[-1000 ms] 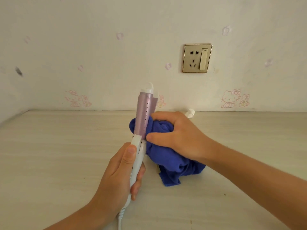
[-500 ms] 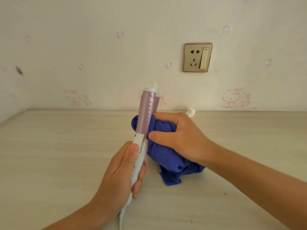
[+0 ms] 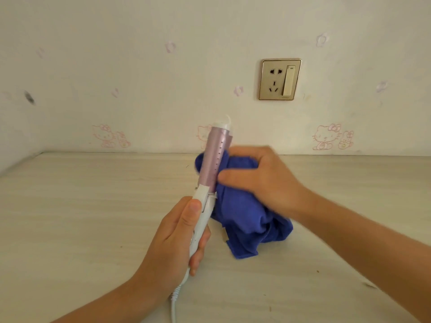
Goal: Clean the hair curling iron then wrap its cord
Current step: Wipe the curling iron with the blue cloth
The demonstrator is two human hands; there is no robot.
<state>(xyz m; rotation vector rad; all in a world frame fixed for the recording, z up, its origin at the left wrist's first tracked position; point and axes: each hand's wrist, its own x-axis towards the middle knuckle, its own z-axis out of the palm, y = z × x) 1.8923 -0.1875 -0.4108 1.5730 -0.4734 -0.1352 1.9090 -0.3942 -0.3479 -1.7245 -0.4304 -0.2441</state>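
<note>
My left hand (image 3: pixel 179 231) grips the white handle of the curling iron (image 3: pixel 214 159), which stands almost upright with its pink barrel pointing up. My right hand (image 3: pixel 261 180) holds a bunched blue cloth (image 3: pixel 247 220) against the right side of the barrel, thumb near the barrel's lower end. The cloth's loose end hangs down to the tabletop. The white cord (image 3: pixel 173 306) leaves the handle's bottom and runs off the lower edge of the view.
A pale wood-grain tabletop (image 3: pixel 81 217) stretches to the wall. A gold wall socket with a switch (image 3: pixel 279 79) sits above and to the right of the iron. Cartoon cat stickers mark the wall near the table line.
My right hand with the cloth has slid up along the barrel and is motion-blurred. The iron has tilted slightly and the white plug behind my hand is hidden now.
</note>
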